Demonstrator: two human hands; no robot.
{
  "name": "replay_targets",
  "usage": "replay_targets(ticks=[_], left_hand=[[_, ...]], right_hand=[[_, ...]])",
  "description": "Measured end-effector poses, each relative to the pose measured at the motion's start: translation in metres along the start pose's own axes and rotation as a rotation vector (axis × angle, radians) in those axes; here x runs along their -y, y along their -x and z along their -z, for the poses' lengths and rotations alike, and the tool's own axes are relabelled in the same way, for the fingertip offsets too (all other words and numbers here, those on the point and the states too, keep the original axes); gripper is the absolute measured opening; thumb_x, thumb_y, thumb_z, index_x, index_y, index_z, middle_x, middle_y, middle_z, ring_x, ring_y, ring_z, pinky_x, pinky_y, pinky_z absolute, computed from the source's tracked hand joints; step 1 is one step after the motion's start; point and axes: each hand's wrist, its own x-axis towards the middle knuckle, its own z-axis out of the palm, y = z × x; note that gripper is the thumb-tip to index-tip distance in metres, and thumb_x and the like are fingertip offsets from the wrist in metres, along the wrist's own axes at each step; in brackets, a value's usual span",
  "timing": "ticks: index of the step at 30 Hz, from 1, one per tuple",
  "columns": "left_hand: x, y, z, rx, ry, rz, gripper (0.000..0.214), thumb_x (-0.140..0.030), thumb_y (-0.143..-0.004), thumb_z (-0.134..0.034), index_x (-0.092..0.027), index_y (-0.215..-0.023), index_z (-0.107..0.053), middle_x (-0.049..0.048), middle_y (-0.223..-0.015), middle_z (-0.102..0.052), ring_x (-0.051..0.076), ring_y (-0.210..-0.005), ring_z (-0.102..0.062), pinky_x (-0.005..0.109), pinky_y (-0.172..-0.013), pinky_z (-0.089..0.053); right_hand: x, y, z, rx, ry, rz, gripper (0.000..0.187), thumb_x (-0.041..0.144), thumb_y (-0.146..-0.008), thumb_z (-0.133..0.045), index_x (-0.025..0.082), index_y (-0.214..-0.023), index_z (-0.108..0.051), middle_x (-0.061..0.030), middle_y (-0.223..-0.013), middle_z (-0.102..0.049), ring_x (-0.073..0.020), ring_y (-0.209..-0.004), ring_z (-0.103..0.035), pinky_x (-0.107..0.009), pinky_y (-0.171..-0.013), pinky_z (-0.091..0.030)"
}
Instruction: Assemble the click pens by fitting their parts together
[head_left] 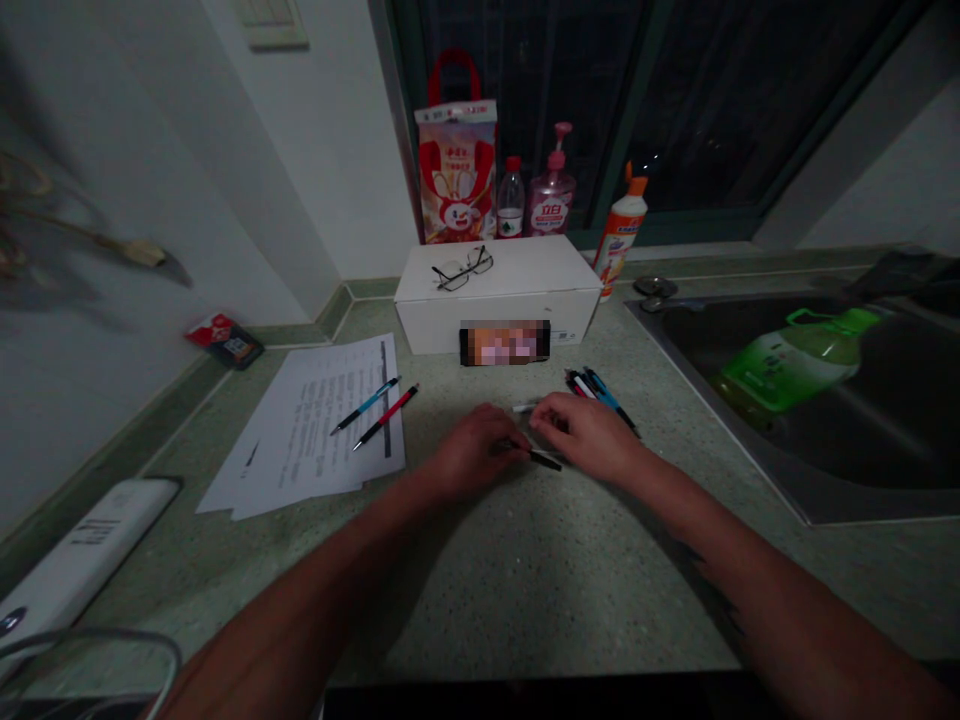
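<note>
My left hand (480, 450) is closed around a dark, slim pen part (546, 460), which sticks out to the right past the fingertips, low over the counter. Close beside it, my right hand (589, 430) has its fingers curled together; whether something thin is between them is hidden. A short whitish stick (523, 408) shows just left of the right fingers. Behind the right hand lies a bunch of pens (604, 393), partly covered by it. A blue pen (366, 405) and a red pen (386, 416) rest on printed paper sheets (300, 430) to the left.
A white box (427, 325) with glasses (463, 270) on top stands behind, a phone-like screen (505, 343) against its front. Bottles and a red bag (457, 170) line the window. At right, a sink (795, 500) holds a green jug (799, 360). A power strip (90, 550) lies left.
</note>
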Motion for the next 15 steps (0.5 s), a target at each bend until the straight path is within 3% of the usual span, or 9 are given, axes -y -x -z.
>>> replay_targets(ticks=[4,10,15], left_hand=[[0.000,0.000,0.000,0.154,-0.121,-0.085,0.006,-0.019,-0.086,-0.073,-0.021,-0.090,-0.076,0.0050,-0.095,-0.074,0.022,-0.096,-0.064,0.037,-0.091,-0.048],[0.010,-0.001,0.004,-0.022,-0.250,0.114,0.009,-0.017,-0.089,-0.067,-0.019,-0.093,-0.075,0.0071,-0.094,-0.072,0.024,-0.096,-0.063,0.037,-0.087,-0.049],[0.012,-0.002,0.009,0.003,-0.338,0.150,0.010,-0.017,-0.089,-0.066,-0.020,-0.090,-0.076,0.0071,-0.092,-0.071,0.025,-0.095,-0.063,0.038,-0.086,-0.050]], right_hand=[[-0.002,0.002,-0.003,0.169,0.089,0.062,0.006,0.016,-0.084,-0.066,0.021,-0.082,-0.068,-0.0013,-0.081,-0.070,-0.0161,-0.071,-0.061,-0.028,-0.065,-0.038],[-0.003,0.003,-0.002,0.187,0.157,0.043,0.011,0.013,-0.085,-0.060,0.021,-0.080,-0.066,-0.0027,-0.083,-0.069,-0.0172,-0.074,-0.062,-0.028,-0.066,-0.038],[-0.007,0.003,0.001,0.171,0.191,0.025,0.011,0.012,-0.083,-0.060,0.021,-0.079,-0.065,-0.0034,-0.085,-0.069,-0.0171,-0.072,-0.061,-0.028,-0.064,-0.038]])
